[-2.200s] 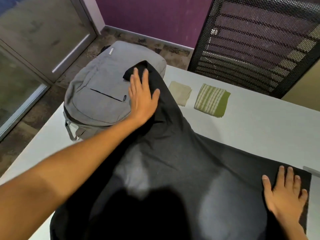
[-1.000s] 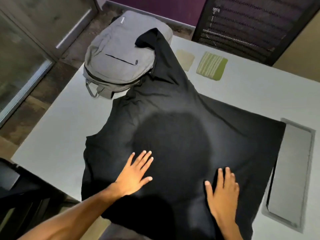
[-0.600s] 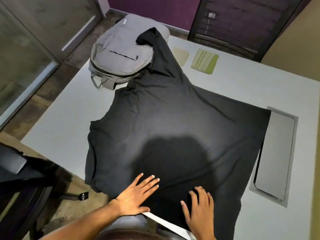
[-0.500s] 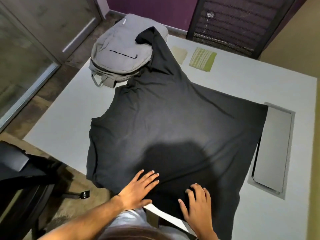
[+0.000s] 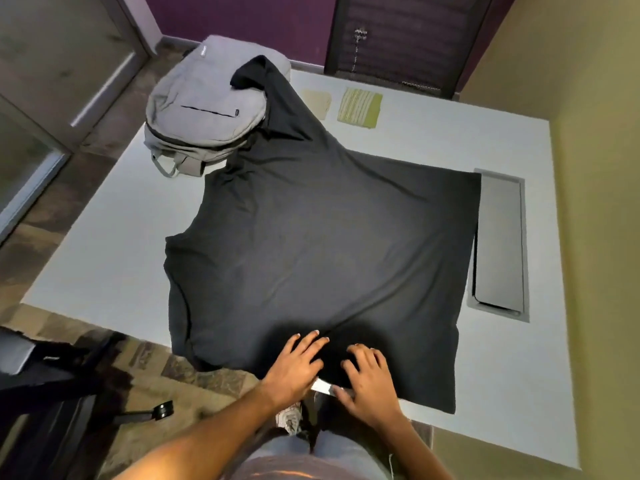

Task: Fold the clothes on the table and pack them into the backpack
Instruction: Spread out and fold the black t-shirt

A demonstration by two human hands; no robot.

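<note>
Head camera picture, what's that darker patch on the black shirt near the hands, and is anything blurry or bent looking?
Head view: the dark patch on the spread black cloth shirt around the left hand and right hand looks like a cast shadow, probably the person's own; the fingertips are slightly motion-blurred; the wide lens bows the white table edges; lighting is dim and soft, without glare.

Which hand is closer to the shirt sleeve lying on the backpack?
Left. The left hand presses the black shirt on the same side as the backpack.
</note>
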